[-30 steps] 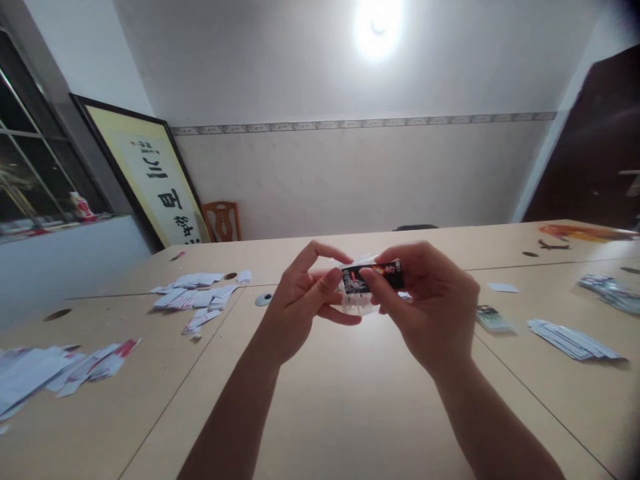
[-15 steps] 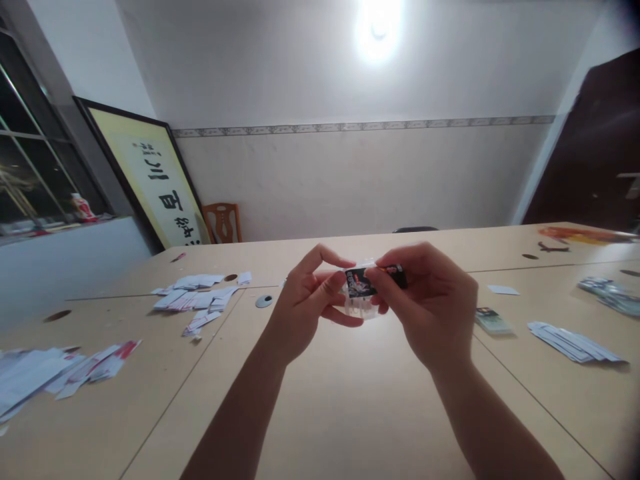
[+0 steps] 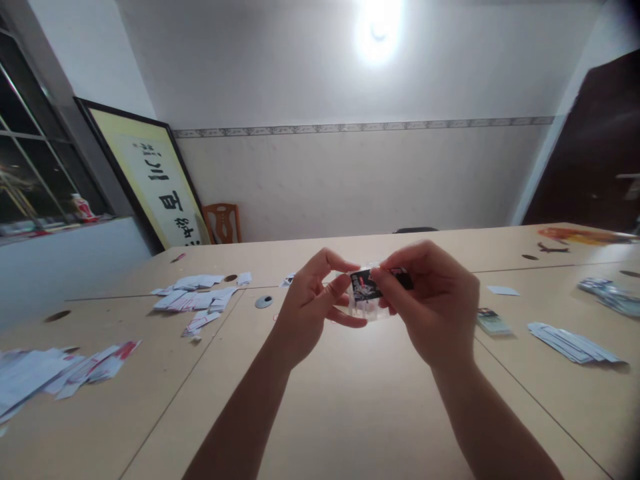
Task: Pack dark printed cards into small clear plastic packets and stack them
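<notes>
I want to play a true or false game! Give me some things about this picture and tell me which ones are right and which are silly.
1. The right hand holds a black printed strip. True.
2. The left hand is empty. False: the left hand holds clear plastic.
3. A wooden chair stands beyond the table. True.
4. The round light is off. False: the round light is glowing.
5. The framed calligraphy is left of the chair. True.
</notes>
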